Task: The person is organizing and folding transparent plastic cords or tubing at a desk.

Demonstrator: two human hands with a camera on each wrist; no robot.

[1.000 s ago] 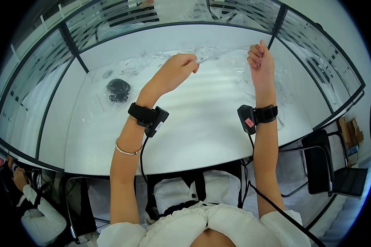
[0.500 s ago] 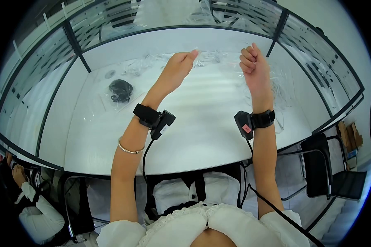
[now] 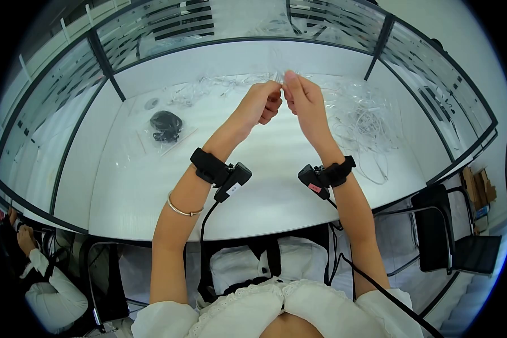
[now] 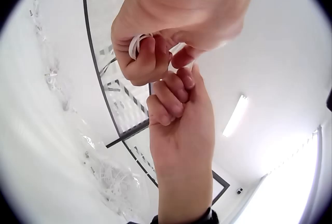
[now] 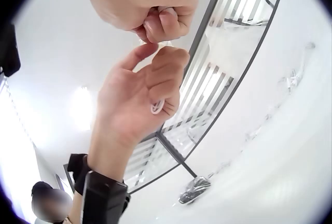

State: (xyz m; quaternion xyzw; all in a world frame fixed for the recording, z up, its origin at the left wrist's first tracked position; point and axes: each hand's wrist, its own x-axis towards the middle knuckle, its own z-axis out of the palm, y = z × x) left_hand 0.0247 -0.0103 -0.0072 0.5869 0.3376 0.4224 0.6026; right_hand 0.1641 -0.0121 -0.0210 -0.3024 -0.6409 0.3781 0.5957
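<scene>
In the head view my left hand [image 3: 259, 104] and right hand [image 3: 305, 104] meet fingertip to fingertip over the far part of the table. A white coiled cable [image 4: 139, 45] sits in the curled fingers of the left hand, and its loop [image 5: 157, 106] also shows in the right wrist view. Thin clear plastic [image 3: 278, 72] sticks up at the fingertips, with my right thumb and curled fingers pinching it. Most of what lies between the two hands is hidden by the fingers.
A tangle of white cables [image 3: 372, 125] lies on the right of the white table [image 3: 253, 208]. Clear plastic bags [image 3: 200, 89] stretch along the back. A black bagged item [image 3: 166, 125] lies at left. Glass-topped partitions [image 3: 242, 40] surround the table, and another person [image 3: 56, 290] sits lower left.
My right hand has moved left from beside the right partition to meet the left hand. The left hand dipped slightly and shifted right, still holding the white cable.
</scene>
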